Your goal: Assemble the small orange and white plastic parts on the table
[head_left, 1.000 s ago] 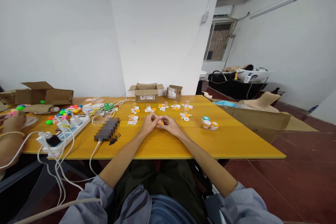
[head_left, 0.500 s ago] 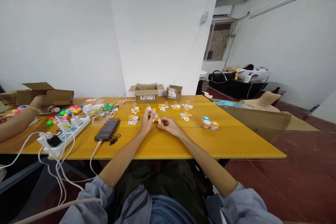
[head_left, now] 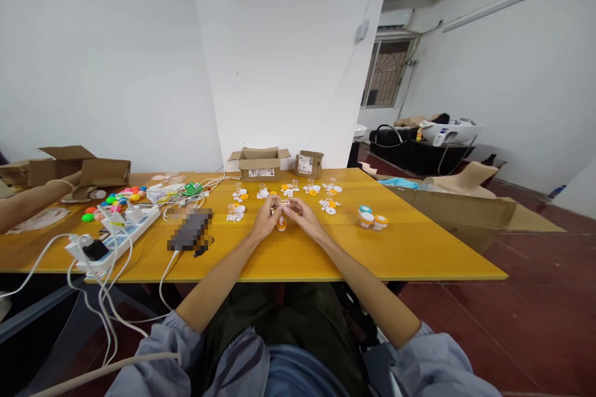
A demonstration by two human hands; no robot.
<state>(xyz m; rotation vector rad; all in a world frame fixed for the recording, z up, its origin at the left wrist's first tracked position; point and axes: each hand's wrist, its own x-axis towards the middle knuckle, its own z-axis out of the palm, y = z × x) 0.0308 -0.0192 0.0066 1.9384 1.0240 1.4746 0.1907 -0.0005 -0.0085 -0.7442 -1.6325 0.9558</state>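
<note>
My left hand [head_left: 267, 218] and my right hand [head_left: 302, 219] meet over the middle of the table. Their fingertips close on a small white plastic part [head_left: 284, 203], mostly hidden by the fingers. Just below it, between the hands, is an orange-and-white round plastic piece [head_left: 280, 224]; whether a finger touches it I cannot tell. Around the hands lie small groups of white and orange plastic parts, among them one group on the left [head_left: 236, 213] and one on the right [head_left: 328, 206]. Clear cups [head_left: 295, 185] stand among the groups behind.
Several small lidded tubs [head_left: 366, 219] stand at the right. Two cardboard boxes [head_left: 259, 167] are by the wall. On the left are a power strip [head_left: 123, 240] with cables, a dark device [head_left: 190, 231], colourful balls [head_left: 112, 200] and another person's arm [head_left: 40, 198].
My hands have come together, and the white part is now between their fingertips. The orange piece shows below them. At the left, the other person's arm has shifted and its hand is now hidden.
</note>
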